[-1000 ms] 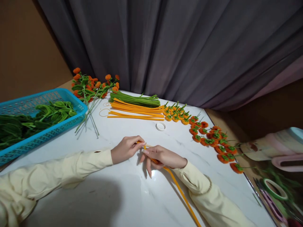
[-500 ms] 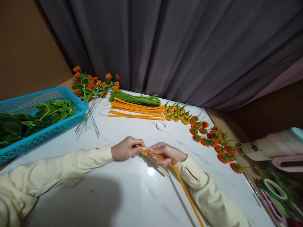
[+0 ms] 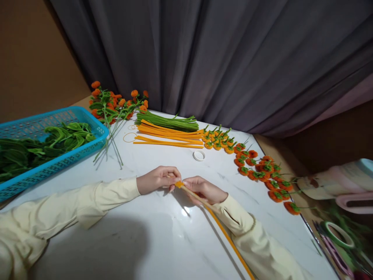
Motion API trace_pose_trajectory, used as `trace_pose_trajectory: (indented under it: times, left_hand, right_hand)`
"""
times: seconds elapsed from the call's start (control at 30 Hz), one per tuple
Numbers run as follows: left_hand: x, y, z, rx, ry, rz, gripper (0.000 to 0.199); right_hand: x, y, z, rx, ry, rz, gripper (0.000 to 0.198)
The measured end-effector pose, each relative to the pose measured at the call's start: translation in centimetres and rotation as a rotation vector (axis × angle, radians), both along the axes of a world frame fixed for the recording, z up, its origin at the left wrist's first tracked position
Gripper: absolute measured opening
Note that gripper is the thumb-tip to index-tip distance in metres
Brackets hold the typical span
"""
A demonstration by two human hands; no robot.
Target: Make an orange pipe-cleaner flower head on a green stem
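Over the middle of the table, a yellow-orange pipe cleaner (image 3: 229, 234) is wound in a small clump at the tip of a pale wooden stick (image 3: 192, 193). My left hand (image 3: 159, 180) is closed, thumb and index finger pinching at the wound end. From the other side, my right hand (image 3: 206, 189) is closed around the stick, its thumb near the clump; its lower fingers are partly hidden. The pipe cleaner's long free length runs down past my right sleeve to the bottom edge.
Behind lie yellow-orange pipe cleaners (image 3: 171, 136), green pipe cleaners (image 3: 169, 121) and a white ring (image 3: 199, 156). Yellow and orange flower heads (image 3: 264, 167) line the right. At left are a blue basket (image 3: 67, 153) of leaves and a flower bunch (image 3: 112, 103). Green tape (image 3: 339, 234) lies right.
The stick has turned in my hands and now lines up with the pipe cleaner's trailing length. My right hand has shifted slightly left, and the orange clump shows more plainly.
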State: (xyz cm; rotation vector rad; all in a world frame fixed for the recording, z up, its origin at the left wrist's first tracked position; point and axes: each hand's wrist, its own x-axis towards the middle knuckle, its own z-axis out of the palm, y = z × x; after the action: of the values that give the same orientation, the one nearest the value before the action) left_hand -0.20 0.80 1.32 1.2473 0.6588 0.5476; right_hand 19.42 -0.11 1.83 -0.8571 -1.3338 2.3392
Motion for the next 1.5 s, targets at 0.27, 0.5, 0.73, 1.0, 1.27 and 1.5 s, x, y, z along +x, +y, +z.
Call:
trace_pose_trajectory:
  times: [0.27,0.5,0.73,1.0,1.27,1.5]
  left_hand:
    - [0.0,0.0,0.0,0.055,-0.027,0.099,0.033]
    - [0.1,-0.3,-0.1,0.136,-0.039,0.166,0.031]
    - [0.1,-0.2,-0.4,0.155,-0.030,0.154,0.029]
    - [0.3,0.2,-0.6,0.090,-0.089,0.154,0.030]
    - [0.5,0.0,-0.5,0.136,-0.047,0.189,0.029]
    - [0.4,-0.8,-1.0,0.402,0.082,0.289,0.023]
  right_hand:
    - [-0.5,-0.1,-0.6,0.093,0.002,-0.040,0.037]
    - [-0.8,-0.3,-1.0,0.048,0.094,-0.069,0.037]
    - [-0.7,-0.3,-1.2,0.041,0.088,-0.095,0.035]
    - [-1.3,-0.5,-0.3,0.086,0.104,-0.118,0.032]
    - [-1.4,-0.4,-0.4,0.101,0.122,-0.117,0.034]
    - [-1.3,-0.4,-0.7,0.050,0.111,-0.128,0.029]
